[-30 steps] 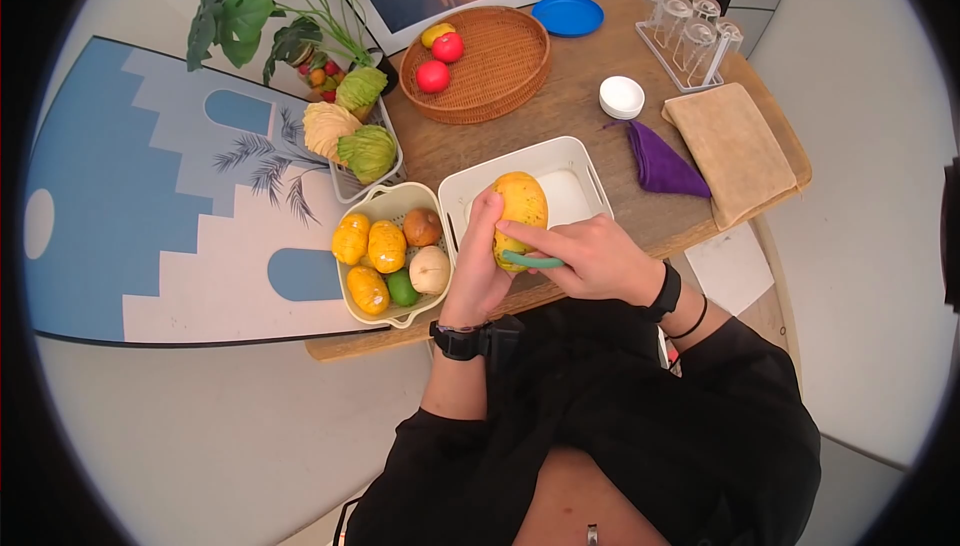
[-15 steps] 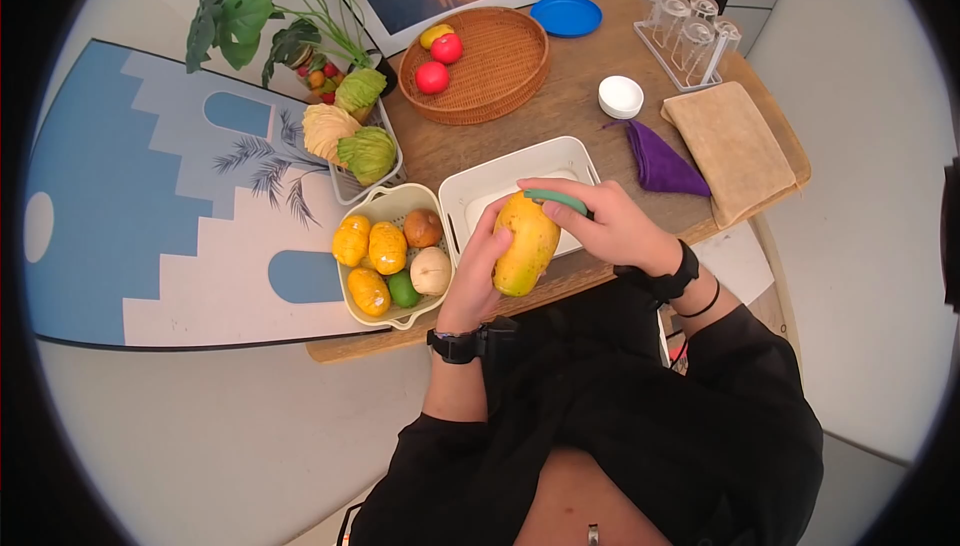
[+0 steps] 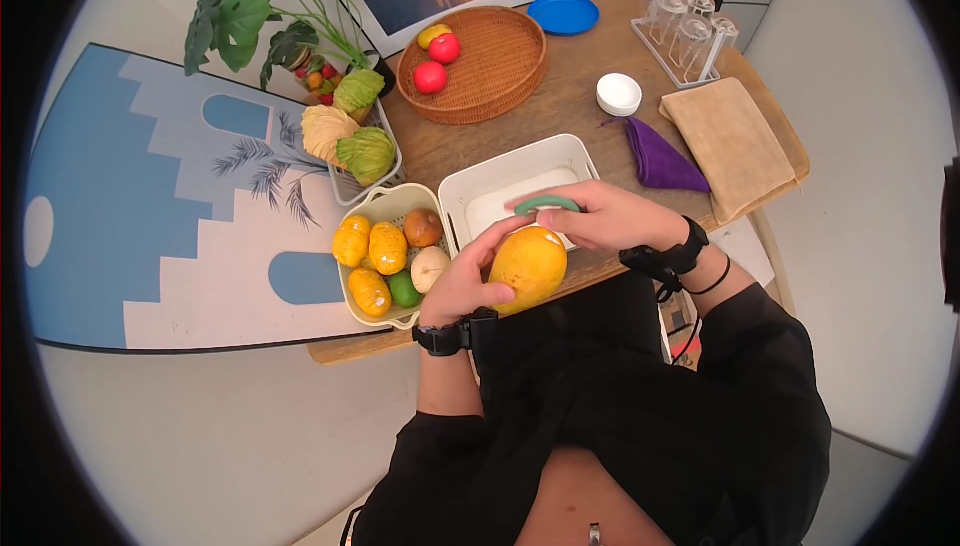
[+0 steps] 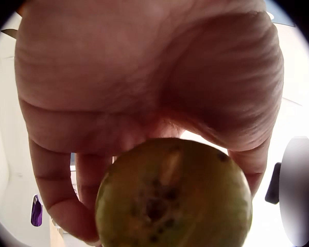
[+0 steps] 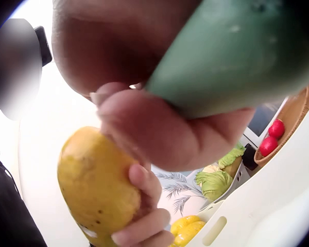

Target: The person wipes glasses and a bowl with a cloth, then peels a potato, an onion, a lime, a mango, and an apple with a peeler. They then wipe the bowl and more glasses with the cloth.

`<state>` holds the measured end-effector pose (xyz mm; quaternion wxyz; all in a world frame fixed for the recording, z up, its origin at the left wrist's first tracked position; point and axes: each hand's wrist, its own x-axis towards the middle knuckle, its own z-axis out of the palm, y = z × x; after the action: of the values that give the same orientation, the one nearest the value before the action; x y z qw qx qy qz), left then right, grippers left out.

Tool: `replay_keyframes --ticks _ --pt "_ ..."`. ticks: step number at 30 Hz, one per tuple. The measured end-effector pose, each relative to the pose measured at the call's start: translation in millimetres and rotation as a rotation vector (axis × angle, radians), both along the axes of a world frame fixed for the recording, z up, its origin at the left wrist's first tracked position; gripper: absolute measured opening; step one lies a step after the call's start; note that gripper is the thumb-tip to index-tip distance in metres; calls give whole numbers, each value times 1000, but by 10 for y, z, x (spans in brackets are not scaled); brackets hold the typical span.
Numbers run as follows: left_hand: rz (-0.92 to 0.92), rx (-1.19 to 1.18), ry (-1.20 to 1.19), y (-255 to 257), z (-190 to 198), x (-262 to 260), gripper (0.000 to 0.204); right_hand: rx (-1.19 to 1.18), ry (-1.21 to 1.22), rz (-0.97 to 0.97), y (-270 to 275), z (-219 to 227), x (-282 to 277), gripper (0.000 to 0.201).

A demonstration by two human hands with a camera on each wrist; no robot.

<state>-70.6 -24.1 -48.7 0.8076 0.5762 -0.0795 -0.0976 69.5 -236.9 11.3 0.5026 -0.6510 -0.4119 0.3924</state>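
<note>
My left hand (image 3: 462, 284) grips a large yellow papaya (image 3: 530, 266), thumb on its near side and fingers round the far side. The fruit is held tilted in front of the white bin (image 3: 585, 164). In the left wrist view its greenish end with a dark scar faces the camera. My right hand (image 3: 625, 216) holds a green curved handle (image 3: 548, 204) above the papaya's upper end. In the right wrist view the handle (image 5: 232, 62) lies between thumb and fingers; the tool's working end is hidden. Fine peel marks on the papaya (image 5: 95, 180) are too small to make out.
Left of the bin, a cream basket (image 3: 408, 322) holds several yellow fruits, a lime (image 3: 404, 290) and others. Behind stand a wicker tray (image 3: 510, 61), a blue plate (image 3: 563, 14) and white bowls (image 3: 619, 94). A purple cloth (image 3: 662, 158) and tan cloth (image 3: 735, 151) lie rightward.
The papaya has turned in my left hand and come lower, nearer my body. My right hand moved the green handle from its near end up to its far end, then off it.
</note>
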Motion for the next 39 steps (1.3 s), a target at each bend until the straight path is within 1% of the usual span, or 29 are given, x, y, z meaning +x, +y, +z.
replay_keyframes --ticks 1,2,3,4,5,6,7,8,9,11,12,13,15,18,25,28,30,31,33,34,36,37,39 --pt "15 -20 -13 -3 -46 18 97 34 -103 -71 13 17 -12 37" --pt "30 -40 -26 -25 -48 39 100 35 -104 -70 13 -1 -18 37" --pt "33 -41 -27 -59 -32 58 100 45 -143 -177 17 -42 -25 38" --pt "135 -142 26 -104 2 84 90 56 -182 -281 28 -86 -34 39" --pt "239 -244 79 -145 27 115 81 56 -184 -273 42 -142 -65 39" --pt "294 -247 52 -174 2 145 58 154 -303 -322 47 -211 -122 40" --pt "299 -249 52 -181 -66 171 58 251 -422 -371 41 -254 -189 40" --pt "375 -291 96 -188 -131 199 55 174 -480 -320 15 -188 -270 49" --pt "450 -332 139 -198 -173 221 54 173 -480 -318 19 -204 -325 49" --pt "474 -362 163 -255 -174 244 57 180 -835 -259 32 -254 -405 61" --pt "499 -391 186 -288 -147 251 60 159 -871 -227 37 -296 -421 73" --pt "500 -392 186 -309 -121 257 60 159 -871 -224 41 -316 -437 73" --pt "414 -408 213 -335 -76 262 65 56 -915 -191 54 -339 -456 75" --pt "426 -398 221 -356 -65 259 68 89 -910 -227 77 -365 -445 74" --pt "447 -442 240 -356 -70 243 69 166 -834 -221 79 -337 -409 70" --pt "408 -432 220 -304 -130 216 68 192 -776 -209 72 -318 -371 67" --pt "238 -436 150 -212 -232 193 68 150 -689 -209 67 -281 -342 64" --pt "237 -436 150 -226 -277 182 68 150 -689 -210 72 -268 -317 64" --pt "333 -423 139 -313 -232 171 60 277 -674 -248 85 -239 -258 59" --pt "333 -423 140 -306 -232 154 60 277 -673 -249 78 -193 -239 59" --pt "246 -389 108 -264 -226 115 68 204 -499 -229 51 -87 -197 51" --pt "246 -388 108 -235 -225 99 68 205 -499 -229 58 -121 -152 51" --pt "97 -345 47 -177 -225 69 79 317 -439 -180 87 -190 -63 41"
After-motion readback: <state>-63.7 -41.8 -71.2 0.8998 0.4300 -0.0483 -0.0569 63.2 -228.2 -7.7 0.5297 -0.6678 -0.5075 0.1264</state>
